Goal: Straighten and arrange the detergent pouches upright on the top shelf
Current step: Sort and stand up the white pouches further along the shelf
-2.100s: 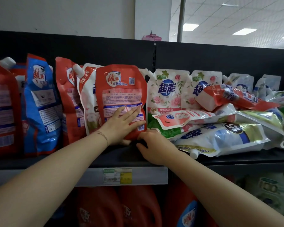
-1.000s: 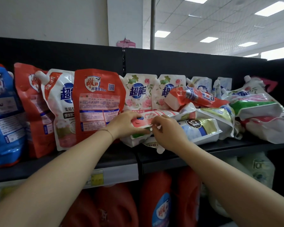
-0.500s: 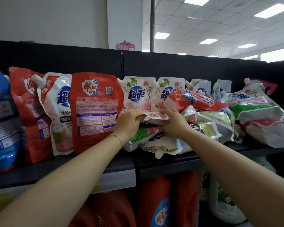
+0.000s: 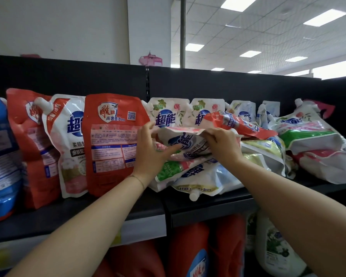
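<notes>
A white and pink detergent pouch [image 4: 185, 139] is tilted up off a heap of fallen pouches [image 4: 204, 174] at the middle of the black top shelf [image 4: 208, 200]. My left hand [image 4: 150, 154] grips its left edge and my right hand [image 4: 224, 144] grips its right edge. Just left of it a red pouch [image 4: 112, 142] stands upright, with a white pouch [image 4: 68, 144] and another red pouch [image 4: 30, 144] further left. Two floral white pouches [image 4: 168, 112] stand behind my hands.
A red pouch [image 4: 238, 122] lies across the heap, and more fallen pouches [image 4: 312, 136] pile up at the right. A blue pouch [image 4: 0, 156] stands at the far left. Large detergent bottles [image 4: 190, 254] fill the lower shelf. A black back panel [image 4: 228, 84] closes the shelf behind.
Both hands left the upright red pouch, moved right to the heap, took hold of the white and pink pouch and lifted its top edge upward.
</notes>
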`<state>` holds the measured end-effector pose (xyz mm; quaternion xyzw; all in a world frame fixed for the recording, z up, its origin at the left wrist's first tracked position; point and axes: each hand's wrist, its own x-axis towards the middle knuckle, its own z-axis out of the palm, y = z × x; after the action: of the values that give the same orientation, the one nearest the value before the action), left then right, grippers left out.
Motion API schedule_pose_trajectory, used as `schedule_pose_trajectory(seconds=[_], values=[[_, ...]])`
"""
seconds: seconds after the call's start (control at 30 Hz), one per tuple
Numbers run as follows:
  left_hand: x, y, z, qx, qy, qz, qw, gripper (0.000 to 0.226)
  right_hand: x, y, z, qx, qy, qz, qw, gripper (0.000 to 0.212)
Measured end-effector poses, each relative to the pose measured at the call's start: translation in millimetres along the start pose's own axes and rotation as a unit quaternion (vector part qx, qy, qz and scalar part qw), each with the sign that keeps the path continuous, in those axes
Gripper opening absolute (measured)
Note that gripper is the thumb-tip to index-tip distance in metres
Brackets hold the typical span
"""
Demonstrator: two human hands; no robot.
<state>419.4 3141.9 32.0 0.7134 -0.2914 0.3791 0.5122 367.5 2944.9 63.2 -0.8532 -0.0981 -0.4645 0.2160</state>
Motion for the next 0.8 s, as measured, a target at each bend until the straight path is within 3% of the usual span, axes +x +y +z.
schedule_pose_trajectory(seconds=[0.1, 0.2, 0.37, 0.47, 0.57, 0.7, 0.8], values=[[-2, 1, 7, -0.001, 0.050, 0.000, 0.999, 0.104, 5, -1, 1, 0.046, 0.059, 0.015, 0.997, 0.023], [-8, -5, 20, -0.003, 0.054, -0.055, 0.997, 0.111, 9, 1, 1, 0.089, 0.111, 0.055, 0.988, 0.022], [-10, -14, 33, 0.026, -0.075, -0.138, 0.987, 0.108, 15, -5, -4, 0.082, 0.176, 0.087, 0.977, 0.028], [-4, -13, 36, 0.056, -0.138, -0.160, 0.976, 0.121, 21, -21, -13, 0.139, 0.187, 0.092, 0.968, 0.031], [-3, -10, 34, 0.032, -0.176, -0.166, 0.970, 0.103, 21, -45, -20, 0.162, 0.206, 0.039, 0.964, 0.029], [-13, 12, 20, -0.069, -0.184, -0.166, 0.966, 0.050, 16, -75, -23, 0.184, 0.218, -0.043, 0.958, 0.019], [-14, 17, -3, -0.097, -0.177, -0.148, 0.968, 0.046, 16, -89, -23, 0.252, 0.204, -0.020, 0.946, 0.028]])
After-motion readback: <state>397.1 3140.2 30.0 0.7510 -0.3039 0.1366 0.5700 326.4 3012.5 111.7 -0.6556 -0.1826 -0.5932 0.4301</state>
